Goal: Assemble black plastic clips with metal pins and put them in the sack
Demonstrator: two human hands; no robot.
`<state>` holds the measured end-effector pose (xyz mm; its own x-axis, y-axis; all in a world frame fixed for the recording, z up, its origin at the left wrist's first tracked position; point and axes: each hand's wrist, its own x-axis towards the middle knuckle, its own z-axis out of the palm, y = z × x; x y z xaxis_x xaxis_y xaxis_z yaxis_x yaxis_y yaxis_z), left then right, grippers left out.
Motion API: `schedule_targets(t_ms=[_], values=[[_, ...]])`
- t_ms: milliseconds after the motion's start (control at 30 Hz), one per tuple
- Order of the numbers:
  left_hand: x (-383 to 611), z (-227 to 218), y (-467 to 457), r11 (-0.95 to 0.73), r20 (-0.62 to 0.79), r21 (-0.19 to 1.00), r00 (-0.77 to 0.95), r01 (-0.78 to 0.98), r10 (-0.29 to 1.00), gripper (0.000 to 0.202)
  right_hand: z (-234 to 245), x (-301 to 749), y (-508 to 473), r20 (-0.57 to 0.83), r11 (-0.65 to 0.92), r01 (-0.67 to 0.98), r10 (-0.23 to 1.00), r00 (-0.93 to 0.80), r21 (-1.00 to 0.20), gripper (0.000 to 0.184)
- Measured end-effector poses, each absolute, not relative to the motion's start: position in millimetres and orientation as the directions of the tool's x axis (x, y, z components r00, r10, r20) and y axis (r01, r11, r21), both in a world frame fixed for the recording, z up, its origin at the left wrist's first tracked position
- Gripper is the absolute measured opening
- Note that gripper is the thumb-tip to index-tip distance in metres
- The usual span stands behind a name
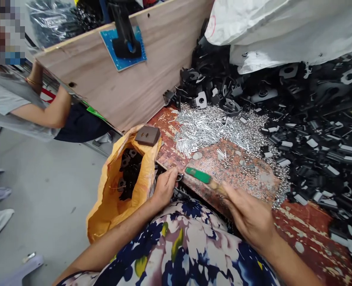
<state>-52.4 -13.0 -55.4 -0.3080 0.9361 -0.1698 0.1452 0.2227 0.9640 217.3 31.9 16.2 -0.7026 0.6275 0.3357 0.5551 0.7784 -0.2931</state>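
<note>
Head view: we found the right hand (250, 214) gripping a green-tipped tool (204, 177), the left hand (164, 184) pinching a black clip (181, 192) at the edge of the desk (297, 226), and judged that pinch best kept steady.

A heap of silvery pins (205, 129) lies on the worn red surface (301, 226). On the wearer's side of the heap, the right hand (251, 214) grips a green-ended tool (202, 177), while the left hand (164, 186) is beside a small dark part (179, 177); whether it holds that part is unclear. Left of the heap are a yellow sack (147, 171) containing black parts (131, 171) and a wooden board (160, 51). Right of the heap spread black clips (327, 155).
</note>
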Motion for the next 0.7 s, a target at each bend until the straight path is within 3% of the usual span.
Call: schedule_targets(t_ms=[133,300,467,533,633,700], values=[[-51,-56,-13,0.221,-0.172,0.968,-0.326,0.120,0.930,0.041,3,212,31,0.249,0.775,0.559,0.627,-0.738,-0.293,0.052],[-52,-59,-13,0.237,-0.193,0.967,-0.333,0.096,0.923,0.043,4,217,31,0.332,0.752,0.546,0.656,-0.678,-0.370,0.062],[-51,-50,-12,0.228,-0.186,0.968,-0.312,0.101,0.932,0.043,-2,210,33,0.093,0.695,0.584,0.673,-0.734,-0.420,0.049],[-52,-42,-11,0.216,-0.178,0.970,-0.279,0.115,0.944,0.041,-5,206,36,0.057,0.661,0.604,0.694,-0.718,-0.446,0.047],[-70,-27,-15,0.190,-0.113,0.934,-0.253,0.303,0.961,0.031,-11,203,43,0.134,0.656,0.676,0.744,-0.655,-0.337,0.039],[-95,-16,-20,0.193,-0.023,0.821,-0.308,0.537,0.951,0.029,-15,202,48,0.216,0.653,0.726,0.757,-0.617,-0.216,0.030]])
